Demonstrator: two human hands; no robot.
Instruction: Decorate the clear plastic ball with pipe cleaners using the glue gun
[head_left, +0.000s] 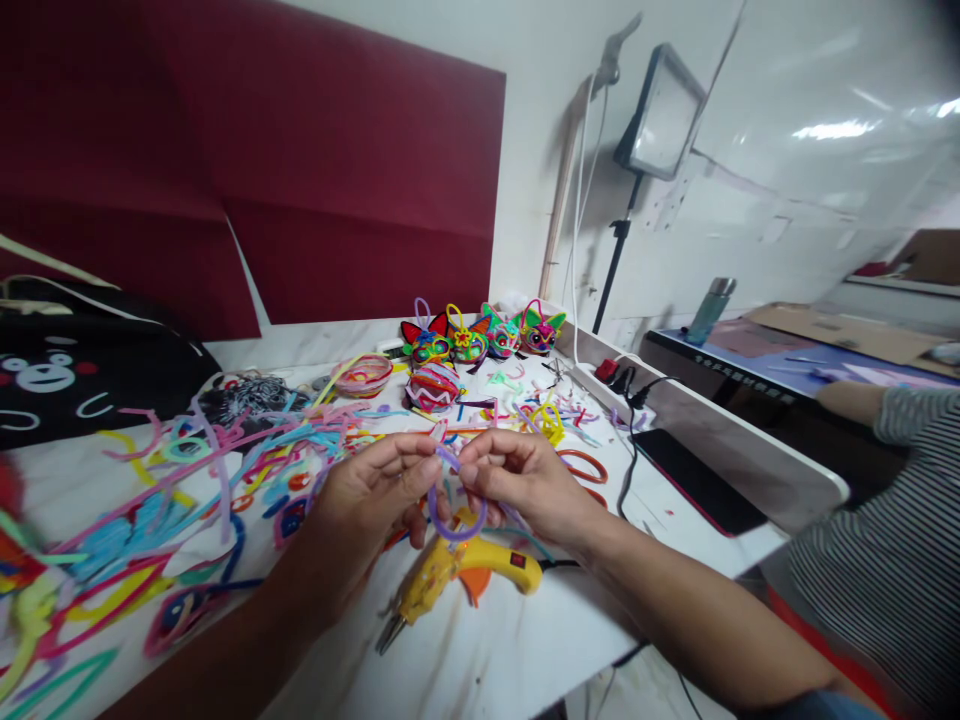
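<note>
A purple pipe cleaner (459,536) is bent into a loop between my two hands, over the white table. My left hand (386,490) pinches one side of it near the top. On the other side, the fingers of my right hand (517,480) are closed on the same pipe cleaner. Just below the loop lies a yellow glue gun (442,575) with an orange trigger, its metal nozzle pointing down and left. Parts of my fingers are hidden behind the loop.
Loose coloured pipe cleaners (217,460) cover the table's left side. Several finished animal-face ornaments (469,345) stand at the back. A black phone (697,480) and a power strip (607,375) lie to the right. A person in a striped top (885,570) is at far right.
</note>
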